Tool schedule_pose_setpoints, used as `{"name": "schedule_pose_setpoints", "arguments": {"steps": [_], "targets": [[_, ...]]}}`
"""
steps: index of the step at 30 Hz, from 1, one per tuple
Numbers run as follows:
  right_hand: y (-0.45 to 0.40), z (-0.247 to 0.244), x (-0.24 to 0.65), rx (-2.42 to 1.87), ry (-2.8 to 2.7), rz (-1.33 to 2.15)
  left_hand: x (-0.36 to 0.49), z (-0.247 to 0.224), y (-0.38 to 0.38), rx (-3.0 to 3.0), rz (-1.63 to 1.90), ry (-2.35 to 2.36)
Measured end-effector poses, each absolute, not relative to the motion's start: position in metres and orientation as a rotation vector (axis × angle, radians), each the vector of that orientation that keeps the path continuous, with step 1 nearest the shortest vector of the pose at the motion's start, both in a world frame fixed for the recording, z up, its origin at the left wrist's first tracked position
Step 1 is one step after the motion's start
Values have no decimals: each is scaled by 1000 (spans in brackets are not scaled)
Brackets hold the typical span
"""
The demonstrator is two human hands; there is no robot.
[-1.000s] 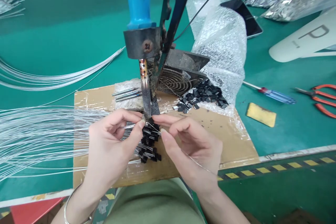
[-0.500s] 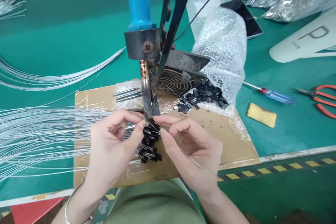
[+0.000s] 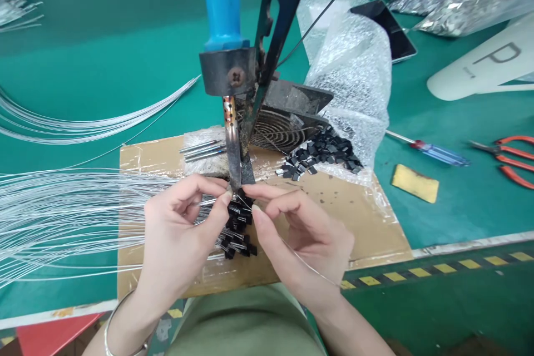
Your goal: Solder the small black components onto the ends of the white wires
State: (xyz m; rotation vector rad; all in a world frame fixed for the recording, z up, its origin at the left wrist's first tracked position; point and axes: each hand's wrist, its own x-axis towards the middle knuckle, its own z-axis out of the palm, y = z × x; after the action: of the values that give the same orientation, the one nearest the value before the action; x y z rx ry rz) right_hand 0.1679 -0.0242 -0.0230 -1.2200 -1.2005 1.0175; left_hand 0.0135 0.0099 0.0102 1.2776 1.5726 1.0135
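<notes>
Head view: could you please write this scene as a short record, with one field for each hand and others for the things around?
Left hand: pinches a pale wire, its end partly hidden
Right hand: holds a thin strand between thumb and fingers
Soldering iron: in a black clamp, tip down near the fingertips
Below the fingertips: black wire ends over cardboard
Left side: white wires
Beyond the right hand: loose black pieces
Right side: screwdriver, yellow pad, orange-handled tool

Broad green desk (image 3: pixel 104 67) under bright, diffuse light, duller shade over its far left part, pale worn strip (image 3: pixel 479 240) along the near edge, green floor (image 3: pixel 450 311) below, yellow-and-black striped tape (image 3: pixel 419 271) beside the desk.
</notes>
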Motion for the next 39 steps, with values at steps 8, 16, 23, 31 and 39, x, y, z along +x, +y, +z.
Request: {"name": "schedule_pose_setpoints", "arguments": {"steps": [8,16,23,31,39], "targets": [[-26,-24,167,-1218,-1222,1004,14,9,12,1250,995,1575],[-28,-28,165,-1231,-1206,976,13,10,10,1284,986,1593],[-26,-25,164,-1236,-1252,934,11,8,8,1301,971,1614],[-26,-26,166,-1243,-1254,941,14,11,11,1278,966,1573],[-28,-31,161,-1202,-1197,925,11,8,7,1315,980,1586]]}}
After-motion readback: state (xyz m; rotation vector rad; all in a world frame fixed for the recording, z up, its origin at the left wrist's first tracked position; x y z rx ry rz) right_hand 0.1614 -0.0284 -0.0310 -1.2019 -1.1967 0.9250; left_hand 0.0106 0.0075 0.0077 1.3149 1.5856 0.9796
